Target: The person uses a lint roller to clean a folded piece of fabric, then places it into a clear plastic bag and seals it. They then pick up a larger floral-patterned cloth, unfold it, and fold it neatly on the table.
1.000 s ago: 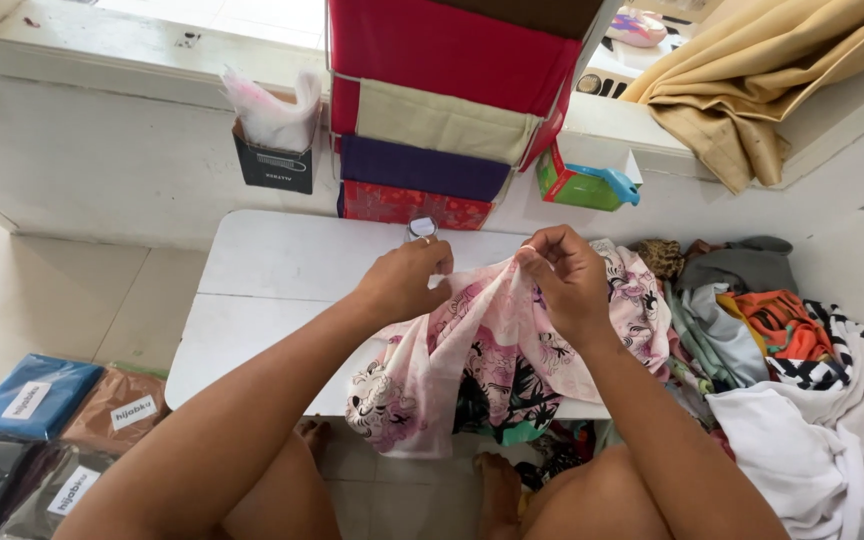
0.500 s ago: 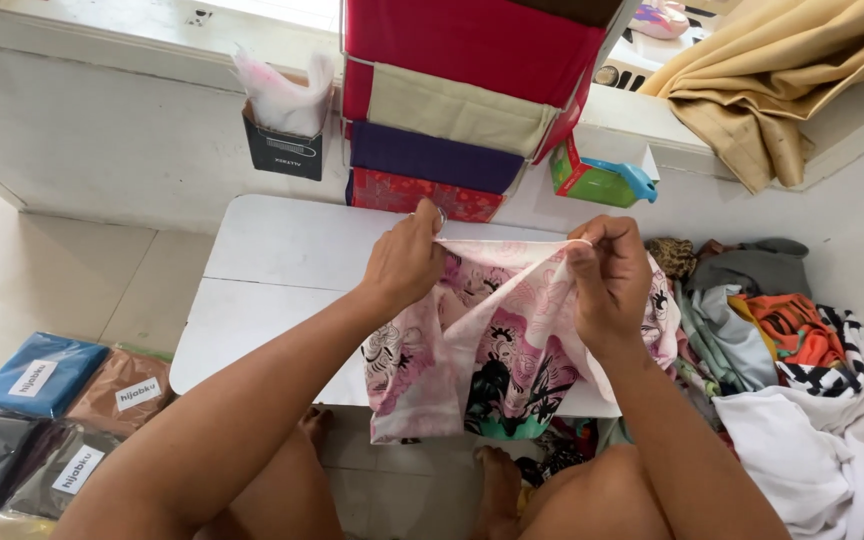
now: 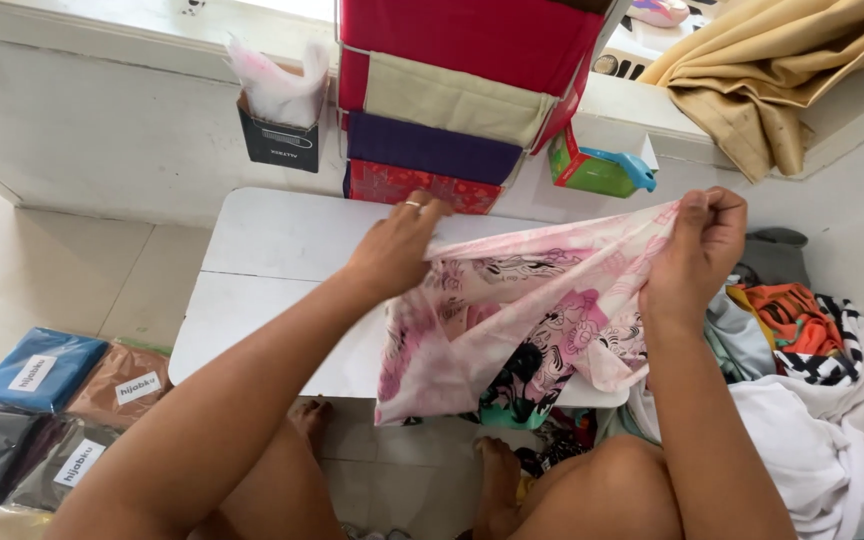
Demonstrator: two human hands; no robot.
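Observation:
A pink and white floral cloth [image 3: 512,320] with dark patches hangs stretched over the low white table [image 3: 272,260]. My left hand [image 3: 397,250], a ring on one finger, pinches its upper left edge. Gripping the upper right corner, my right hand [image 3: 697,250] is held out wide toward the clothes pile. The cloth's top edge runs taut between the two hands and the rest drapes down past the table's front edge toward my knees.
Stacked red, beige and purple fabric boxes [image 3: 452,95] stand at the table's back. A black holder with plastic bags [image 3: 277,125] hangs left, a green box [image 3: 597,170] right. A clothes pile [image 3: 812,360] lies right; packaged folded cloths [image 3: 42,400] lie on the floor left. Tan fabric [image 3: 772,80] drapes above.
My hands have moved apart, the right one swinging out to the right, spreading the bunched cloth into a wide taut sheet over the table.

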